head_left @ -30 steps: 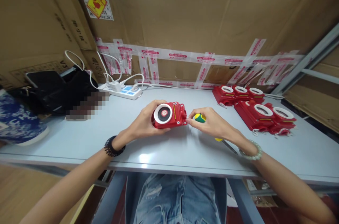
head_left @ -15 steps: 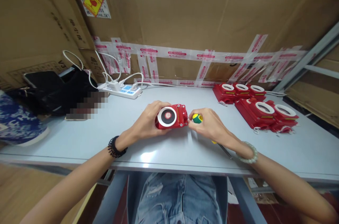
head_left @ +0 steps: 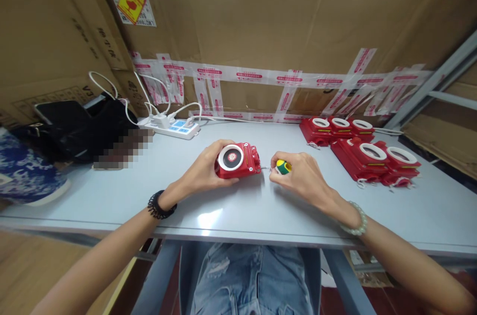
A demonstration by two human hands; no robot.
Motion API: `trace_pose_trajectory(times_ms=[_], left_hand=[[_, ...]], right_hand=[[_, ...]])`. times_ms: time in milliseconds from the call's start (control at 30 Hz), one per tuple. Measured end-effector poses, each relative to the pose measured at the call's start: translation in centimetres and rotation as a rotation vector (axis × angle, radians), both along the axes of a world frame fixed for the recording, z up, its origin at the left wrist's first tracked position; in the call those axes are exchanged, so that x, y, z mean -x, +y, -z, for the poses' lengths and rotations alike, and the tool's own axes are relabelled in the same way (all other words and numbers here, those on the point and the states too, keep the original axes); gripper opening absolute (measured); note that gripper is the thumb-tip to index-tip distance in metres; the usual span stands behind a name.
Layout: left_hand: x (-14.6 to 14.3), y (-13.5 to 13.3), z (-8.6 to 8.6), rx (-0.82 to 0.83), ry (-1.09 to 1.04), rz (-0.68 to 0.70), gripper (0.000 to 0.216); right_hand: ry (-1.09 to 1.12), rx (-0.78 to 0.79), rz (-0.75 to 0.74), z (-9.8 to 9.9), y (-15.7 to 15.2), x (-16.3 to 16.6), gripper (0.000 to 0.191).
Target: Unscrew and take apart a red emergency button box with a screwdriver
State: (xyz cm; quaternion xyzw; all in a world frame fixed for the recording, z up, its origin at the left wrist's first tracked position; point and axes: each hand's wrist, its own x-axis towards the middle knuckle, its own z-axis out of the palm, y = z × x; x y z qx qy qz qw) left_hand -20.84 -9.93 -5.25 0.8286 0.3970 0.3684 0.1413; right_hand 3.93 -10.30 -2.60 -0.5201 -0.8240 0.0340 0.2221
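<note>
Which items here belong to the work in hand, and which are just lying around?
In use: red unit gripped by left hand; screwdriver in right hand, tip at the unit's side; probably the pile of similar red units too.
Lying about: power strip, black bag, blue patterned cloth.

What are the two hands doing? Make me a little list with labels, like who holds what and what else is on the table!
Left hand: holds a red box resting on the table
Right hand: grips a screwdriver, its thin tip pointing at the box's right side
Table, right side: more red boxes grouped together
Table, back left: power strip with white plugs in it, black bag
</note>
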Motion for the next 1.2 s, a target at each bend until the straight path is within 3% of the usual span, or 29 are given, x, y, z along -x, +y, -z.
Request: trace_pose_trajectory(times_ms=[133, 300, 500, 833, 1067, 1200], left_hand=[[0.2, 0.2, -0.1, 0.014, 0.004, -0.03, 0.067], [0.5, 0.3, -0.4, -0.031, 0.003, -0.086, 0.064], [0.7, 0.4, -0.7, -0.071, -0.012, -0.134, 0.063], [0.6, 0.3, -0.5, -0.04, -0.014, -0.09, 0.064], [-0.6, 0.2, -0.8, 0.041, 0.035, -0.012, 0.066], [-1.5, 0.2, -1.2, 0.115, 0.11, 0.075, 0.067]], right_hand=[[-0.208, 0.043, 0.03, 0.0, 0.3, -0.3, 0.02], [-0.324, 0.126, -0.087, 0.3, 1.1, -0.1, 0.034], [-0.366, 0.153, -0.201, 0.6, 1.6, -0.6, 0.018], [-0.412, 0.214, -0.254, 0.5, -2.3, -3.9, 0.015], [-0.394, 0.245, -0.348, 0.6, -4.0, -3.6, 0.012], [-0.284, 0.22, -0.315, -0.9, -3.9, -3.3, 0.013]])
